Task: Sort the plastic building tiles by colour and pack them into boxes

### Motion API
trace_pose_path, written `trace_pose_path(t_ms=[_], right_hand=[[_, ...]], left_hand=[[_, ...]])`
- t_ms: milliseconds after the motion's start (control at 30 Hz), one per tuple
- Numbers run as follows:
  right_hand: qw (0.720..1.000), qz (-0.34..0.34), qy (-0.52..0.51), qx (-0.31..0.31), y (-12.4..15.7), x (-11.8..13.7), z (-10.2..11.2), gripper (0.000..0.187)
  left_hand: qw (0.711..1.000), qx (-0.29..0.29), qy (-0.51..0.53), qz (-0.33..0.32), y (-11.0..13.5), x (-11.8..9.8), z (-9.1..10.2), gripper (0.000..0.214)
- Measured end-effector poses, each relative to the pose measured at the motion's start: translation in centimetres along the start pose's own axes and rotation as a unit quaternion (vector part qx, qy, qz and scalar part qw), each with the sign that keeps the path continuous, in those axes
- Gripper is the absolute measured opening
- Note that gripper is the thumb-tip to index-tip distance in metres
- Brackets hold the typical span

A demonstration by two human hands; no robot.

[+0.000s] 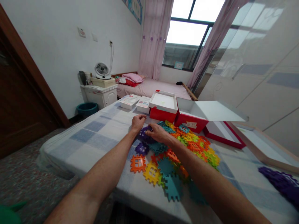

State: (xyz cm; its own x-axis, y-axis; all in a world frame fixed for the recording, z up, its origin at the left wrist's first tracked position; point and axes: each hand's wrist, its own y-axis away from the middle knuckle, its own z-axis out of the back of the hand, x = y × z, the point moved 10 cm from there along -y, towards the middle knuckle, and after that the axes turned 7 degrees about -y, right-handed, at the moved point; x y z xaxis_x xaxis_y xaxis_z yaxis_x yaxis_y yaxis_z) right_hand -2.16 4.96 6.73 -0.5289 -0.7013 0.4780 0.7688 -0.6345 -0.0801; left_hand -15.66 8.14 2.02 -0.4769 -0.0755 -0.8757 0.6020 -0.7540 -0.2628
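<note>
Colourful plastic interlocking tiles with notched edges lie in a spread-out heap on the bed-like table. My right hand [158,133] reaches over the heap, thumb and fingers closed on a purple interlocking tile [144,134] at its left side. Just beyond that tile, my left hand [138,122] is held with its fingers curled together; whatever they hold, if anything, is hidden. Closer to me lie another purple tile [142,148], an orange window tile [137,163], a yellow window tile [151,173] and a teal tile [173,187]. My right forearm covers part of the heap.
Behind the heap stand white boxes [129,101], a red box with a white tray [163,102] and an open red box [190,121]. A shallow red lid [224,133] lies to the right. Purple tiles [279,183] are stacked at the right edge. A checked cloth [93,149] covers the surface.
</note>
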Motion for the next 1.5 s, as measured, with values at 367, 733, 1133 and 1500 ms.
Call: trace_pose_path(t_ms=[367, 733, 1133, 1500], right_hand=[[0.743, -0.068, -0.640, -0.181, 0.9, -5.9, 3.7, 0.033], [0.756, -0.137, -0.540, -0.342, 18.1, -17.4, 12.4, 0.048], [0.841, -0.374, 0.024, -0.390, 38.1, -31.1, 21.9, 0.032], [0.927, -0.214, -0.042, -0.306, 25.1, -19.0, 17.4, 0.036]], left_hand=[[1.000, 0.009, -0.007, -0.012, 0.4, -0.2, -0.1, 0.034], [0.998, 0.045, -0.047, -0.015, 0.0, 0.5, -0.1, 0.038], [0.997, 0.051, -0.062, -0.016, 0.2, 0.3, 0.0, 0.037], [0.997, 0.029, -0.058, -0.039, 0.4, -0.5, -0.2, 0.037]])
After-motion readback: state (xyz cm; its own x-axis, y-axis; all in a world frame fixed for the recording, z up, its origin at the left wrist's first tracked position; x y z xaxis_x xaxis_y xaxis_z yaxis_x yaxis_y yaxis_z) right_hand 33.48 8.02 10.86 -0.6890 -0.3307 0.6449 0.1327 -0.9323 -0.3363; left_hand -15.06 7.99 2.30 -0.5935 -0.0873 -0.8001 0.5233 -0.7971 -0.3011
